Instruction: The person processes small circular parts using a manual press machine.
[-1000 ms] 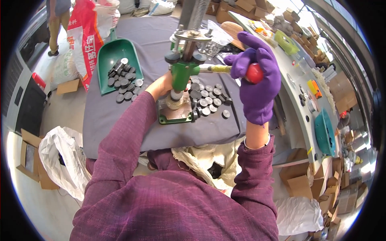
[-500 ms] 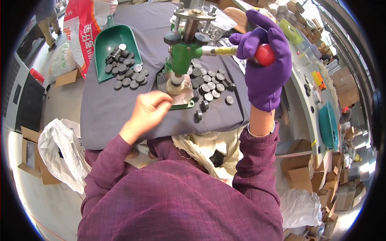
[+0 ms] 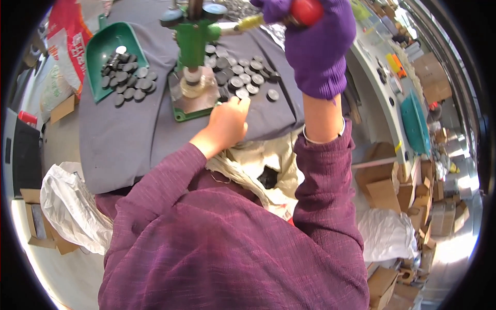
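The cloth-covered table (image 3: 119, 142) stands on a pale floor (image 3: 62, 139), with a white sack (image 3: 72, 206) at eight o'clock and boxes (image 3: 382, 186) toward four. At one o'clock the gloved right hand (image 3: 319, 49) is raised, grasping the red knob (image 3: 307, 11) of the lever (image 3: 250, 22), while the bare left hand (image 3: 227, 124) extends from seven, fingertips at the near edge of the loose discs (image 3: 246, 79) at twelve; whether they pinch one I cannot tell. One press (image 3: 191, 46) stands at eleven, one dustpan (image 3: 93, 57) at ten holds discs too crowded to count, and one lone disc (image 3: 273, 95) lies toward one.
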Demonstrator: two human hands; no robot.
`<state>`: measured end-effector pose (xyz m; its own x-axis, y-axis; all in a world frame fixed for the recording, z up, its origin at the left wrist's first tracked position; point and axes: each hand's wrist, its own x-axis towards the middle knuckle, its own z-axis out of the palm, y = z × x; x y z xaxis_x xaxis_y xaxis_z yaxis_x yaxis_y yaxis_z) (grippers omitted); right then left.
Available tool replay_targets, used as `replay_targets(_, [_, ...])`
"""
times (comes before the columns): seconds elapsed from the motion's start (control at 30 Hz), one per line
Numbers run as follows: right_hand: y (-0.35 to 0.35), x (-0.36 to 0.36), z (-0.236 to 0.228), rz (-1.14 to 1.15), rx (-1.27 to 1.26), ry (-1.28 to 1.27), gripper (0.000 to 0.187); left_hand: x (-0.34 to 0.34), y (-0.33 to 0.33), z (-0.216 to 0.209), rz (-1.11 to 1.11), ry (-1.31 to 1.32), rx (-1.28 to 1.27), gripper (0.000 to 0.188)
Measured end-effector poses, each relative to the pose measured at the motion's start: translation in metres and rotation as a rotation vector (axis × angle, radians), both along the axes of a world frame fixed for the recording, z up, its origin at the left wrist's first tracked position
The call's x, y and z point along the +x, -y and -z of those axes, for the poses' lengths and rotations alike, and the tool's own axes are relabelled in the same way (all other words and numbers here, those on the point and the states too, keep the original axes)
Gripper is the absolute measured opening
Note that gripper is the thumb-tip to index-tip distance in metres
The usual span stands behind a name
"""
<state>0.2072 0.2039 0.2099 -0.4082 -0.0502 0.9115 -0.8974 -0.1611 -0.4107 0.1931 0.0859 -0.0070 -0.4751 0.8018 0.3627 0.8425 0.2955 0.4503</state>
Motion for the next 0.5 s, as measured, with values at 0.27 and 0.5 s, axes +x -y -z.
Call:
replay_targets(0.27, [0.006,0.013,-0.002,0.397,-0.018,0.273,0.046,0.050,-0.023,0.003,0.480,0.301,0.234,0.049])
replay_targets(0.5, [0.000,0.019,-0.003,0.411,-0.001,0.295,0.051,0.024,0.035,-0.015,0.304,0.316,0.242,0.036])
